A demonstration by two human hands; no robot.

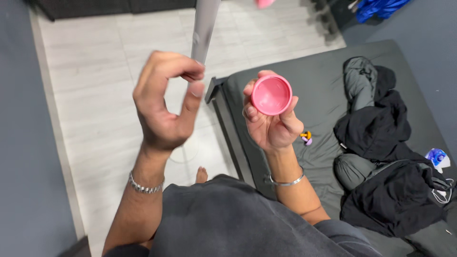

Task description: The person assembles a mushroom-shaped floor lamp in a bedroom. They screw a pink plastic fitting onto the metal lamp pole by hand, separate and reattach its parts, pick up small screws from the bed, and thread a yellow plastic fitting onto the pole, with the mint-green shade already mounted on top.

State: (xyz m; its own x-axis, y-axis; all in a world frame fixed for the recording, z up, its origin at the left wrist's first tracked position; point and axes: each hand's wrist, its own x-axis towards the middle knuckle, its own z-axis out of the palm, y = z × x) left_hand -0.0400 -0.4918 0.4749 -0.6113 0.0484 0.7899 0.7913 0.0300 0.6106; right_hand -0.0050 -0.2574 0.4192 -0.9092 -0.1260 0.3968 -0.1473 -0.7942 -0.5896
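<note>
My right hand (271, 121) is raised in the middle of the view and grips a small round pink cup-shaped object (271, 94), its open face turned toward me. My left hand (164, 102) hovers a short way to the left of it, holding nothing, with thumb and forefinger curved toward each other and a gap between them. It is slightly blurred. Both wrists carry silver bracelets. A grey pole (204, 28) stands behind the left hand.
A dark grey mattress (309, 81) lies on the right, with black and grey clothes (381, 138) piled on it, a small yellow and purple object (306, 138) and a blue and white item (437, 158). Pale tiled floor (95, 71) spreads left. My bare toes (202, 175) show below.
</note>
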